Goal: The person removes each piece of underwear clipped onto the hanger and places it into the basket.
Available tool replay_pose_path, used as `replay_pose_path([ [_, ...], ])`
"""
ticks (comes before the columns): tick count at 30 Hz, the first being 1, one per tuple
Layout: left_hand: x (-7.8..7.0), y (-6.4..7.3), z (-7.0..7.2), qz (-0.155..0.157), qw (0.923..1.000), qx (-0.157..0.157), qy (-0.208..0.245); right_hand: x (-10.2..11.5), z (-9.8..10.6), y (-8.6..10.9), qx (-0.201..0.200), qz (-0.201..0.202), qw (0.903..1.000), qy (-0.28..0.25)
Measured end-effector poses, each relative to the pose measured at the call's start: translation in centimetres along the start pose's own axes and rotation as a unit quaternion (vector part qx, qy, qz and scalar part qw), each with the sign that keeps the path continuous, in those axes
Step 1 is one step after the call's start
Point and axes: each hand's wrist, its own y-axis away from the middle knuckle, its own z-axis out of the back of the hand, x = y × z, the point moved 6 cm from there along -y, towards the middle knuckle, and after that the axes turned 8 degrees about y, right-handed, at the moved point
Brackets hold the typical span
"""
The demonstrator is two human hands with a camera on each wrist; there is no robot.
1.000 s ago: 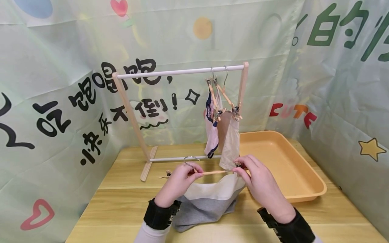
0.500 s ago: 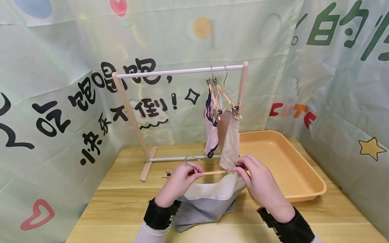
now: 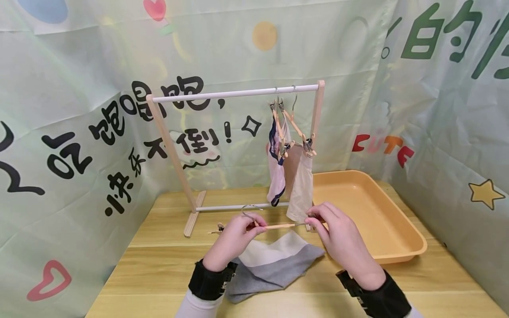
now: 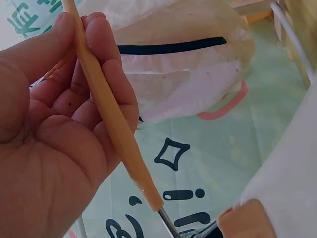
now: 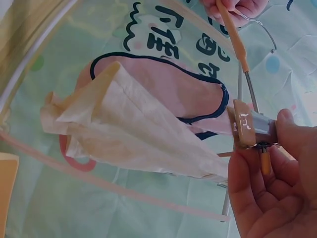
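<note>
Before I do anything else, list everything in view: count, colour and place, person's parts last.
garment rack: 1, white rods, pale wood posts, on the table
hanging clip hangers: 2, light wood and silver, right end of top rod
navy-trimmed garment: 1, pale pink, hanging on rack
plain garment: 1, cream, hanging on rack
two-tone garment: 1, grey and cream, on the table
held clip hanger: 1, light wood and silver, above two-tone garment
tray: 1, orange, right of table
table: 1, yellowish wood, under everything
printed backdrop: sheet count unclear, pale green, behind and both sides
wristbands: 2, black, one per wrist
left grip: 1, bare hand, on hanger bar
right grip: 1, bare hand, at hanger's right clip
</note>
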Motion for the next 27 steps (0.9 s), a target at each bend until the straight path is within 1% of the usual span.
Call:
replay_pose_path([
  [11, 0.00, 0.02, 0.16, 0.004, 1.0000, -0.008, -0.001, -0.30, -0.49, 0.01, 0.042, -0.021, 0.9989, -0.008],
  [22, -0.16, 0.08, 0.29, -0.002, 0.9997, -0.014, -0.019, -0.70, -0.77, 0.10, 0.065, -0.041, 0.9970, -0.002],
  [25, -0.21, 0.07, 0.25, -0.002, 0.9997, -0.013, -0.019, -0.65, -0.69, 0.09, 0.061, -0.037, 0.9975, 0.000],
  [27, -0.22, 0.05, 0.21, -0.002, 0.9997, -0.013, -0.019, -0.46, -0.53, 0.08, 0.047, -0.025, 0.9986, 0.002],
])
